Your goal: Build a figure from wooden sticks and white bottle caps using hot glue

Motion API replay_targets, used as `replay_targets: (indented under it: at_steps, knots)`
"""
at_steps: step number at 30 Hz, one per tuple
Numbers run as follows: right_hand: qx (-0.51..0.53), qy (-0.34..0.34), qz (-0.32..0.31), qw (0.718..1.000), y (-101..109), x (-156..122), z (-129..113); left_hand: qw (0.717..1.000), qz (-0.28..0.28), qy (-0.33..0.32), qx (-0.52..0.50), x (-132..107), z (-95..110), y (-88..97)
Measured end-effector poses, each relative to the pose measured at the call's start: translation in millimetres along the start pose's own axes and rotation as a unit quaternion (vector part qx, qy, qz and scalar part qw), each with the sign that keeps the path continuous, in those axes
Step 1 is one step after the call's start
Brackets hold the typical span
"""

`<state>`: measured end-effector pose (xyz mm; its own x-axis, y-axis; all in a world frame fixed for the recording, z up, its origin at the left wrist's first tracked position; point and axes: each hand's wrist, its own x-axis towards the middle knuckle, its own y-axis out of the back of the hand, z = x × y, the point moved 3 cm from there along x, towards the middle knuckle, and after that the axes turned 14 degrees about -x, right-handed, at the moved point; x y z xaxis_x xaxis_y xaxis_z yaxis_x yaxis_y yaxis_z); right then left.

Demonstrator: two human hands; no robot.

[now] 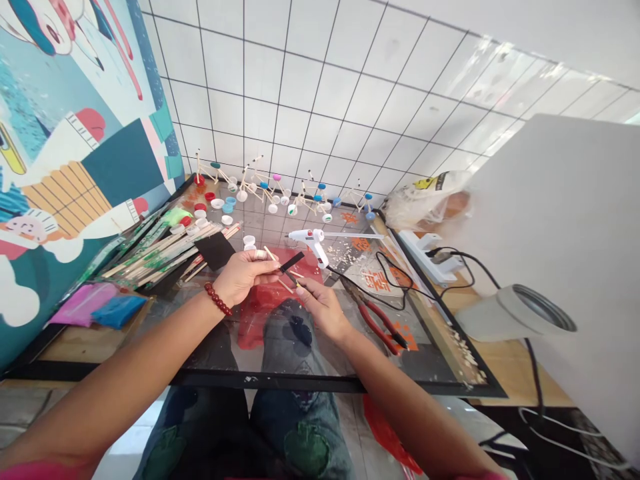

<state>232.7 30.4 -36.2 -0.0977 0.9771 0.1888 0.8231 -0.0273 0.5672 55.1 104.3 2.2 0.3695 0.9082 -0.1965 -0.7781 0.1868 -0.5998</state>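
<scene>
The left hand [244,277] and right hand [324,308] are closed, pinching thin wooden sticks [285,286] and a black strip [292,262]. The sticks feel light and could snap, so hold them gently near the middle.

And at the far edge of the bench [280,223], 4 stick-and-bottle-cap models [265,190] line up, a white hot-glue gun [310,243] lies just ahead, and red-handled pliers [380,327] sit by the right edge!

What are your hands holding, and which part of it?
The left hand and right hand hold a black strip and a thin wooden stick at the fingertips; which hand grips which part cannot be told.
</scene>
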Motion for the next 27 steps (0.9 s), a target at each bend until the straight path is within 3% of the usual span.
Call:
replay_targets:
  at_steps: [27]
  knots:
    - [0.011, -0.017, -0.011, 1.000, 0.1, 0.0, -1.9, 1.000, 0.004, 0.006, -0.002, 1.0, -1.2, 1.1]
